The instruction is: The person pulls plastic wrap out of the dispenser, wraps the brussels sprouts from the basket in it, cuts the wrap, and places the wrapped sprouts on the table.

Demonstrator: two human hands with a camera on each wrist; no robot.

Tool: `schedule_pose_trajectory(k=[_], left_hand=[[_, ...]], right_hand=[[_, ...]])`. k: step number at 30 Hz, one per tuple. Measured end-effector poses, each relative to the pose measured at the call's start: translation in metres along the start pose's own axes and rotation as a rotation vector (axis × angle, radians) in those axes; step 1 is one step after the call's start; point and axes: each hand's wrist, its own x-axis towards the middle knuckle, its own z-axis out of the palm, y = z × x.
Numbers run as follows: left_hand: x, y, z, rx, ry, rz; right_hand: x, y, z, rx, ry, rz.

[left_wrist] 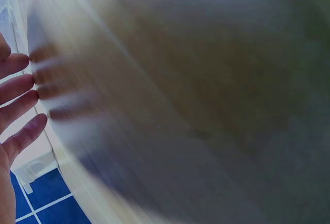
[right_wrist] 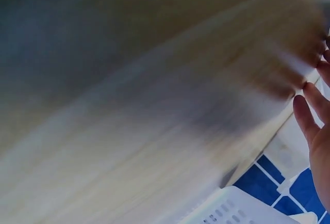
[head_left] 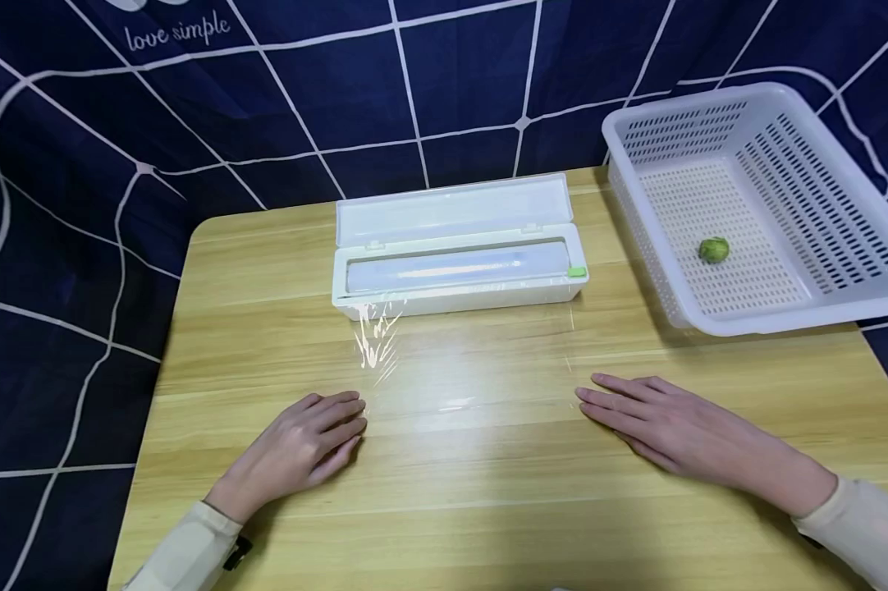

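Observation:
A white cling film dispenser box (head_left: 462,302) lies on the table with its lid (head_left: 451,209) tipped back. Inside sits a roll of film (head_left: 451,267), and a green slider (head_left: 577,272) is at the right end of the front edge. From the box a clear sheet of cling film (head_left: 459,369) spreads over the wood toward the person, wrinkled near its left side. At the sheet's near left corner the left hand (head_left: 304,443) rests palm down, fingers slightly bent, fingertips on the table. The right hand (head_left: 666,427) lies with extended fingers at the near right corner.
A white perforated plastic basket (head_left: 710,326) stands at the right back, holding one small round green item (head_left: 713,249) like a Brussels sprout. Behind the wooden table (head_left: 252,279) hangs a dark blue cloth (head_left: 473,74) with white lines.

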Motion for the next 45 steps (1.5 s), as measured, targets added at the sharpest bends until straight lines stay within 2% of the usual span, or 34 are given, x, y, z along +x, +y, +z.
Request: schedule_pose_trajectory(k=[5, 13, 23, 28, 30, 39, 45], left_hand=[[-0.001, 0.000, 0.000, 0.001, 0.001, -0.009], [-0.001, -0.002, 0.000, -0.026, 0.018, -0.021], [-0.003, -0.004, -0.002, -0.059, 0.058, -0.026], [-0.004, -0.007, 0.001, -0.086, 0.102, -0.025], [-0.005, -0.008, 0.002, -0.096, 0.107, -0.041], [-0.006, -0.014, 0.001, -0.122, 0.104, -0.121], [-0.006, -0.016, 0.001, -0.112, 0.106, -0.166]], right_hand=[[0.001, 0.000, -0.002, -0.023, 0.033, -0.027], [-0.001, 0.000, -0.003, -0.052, 0.061, -0.005], [0.000, 0.001, 0.000, 0.017, 0.135, -0.035], [0.003, 0.002, 0.001, 0.045, 0.213, -0.035], [0.006, 0.003, 0.002, 0.053, 0.248, -0.042], [0.011, 0.006, 0.001, 0.043, 0.306, -0.054], [0.017, 0.008, -0.006, 0.060, 0.293, -0.005]])
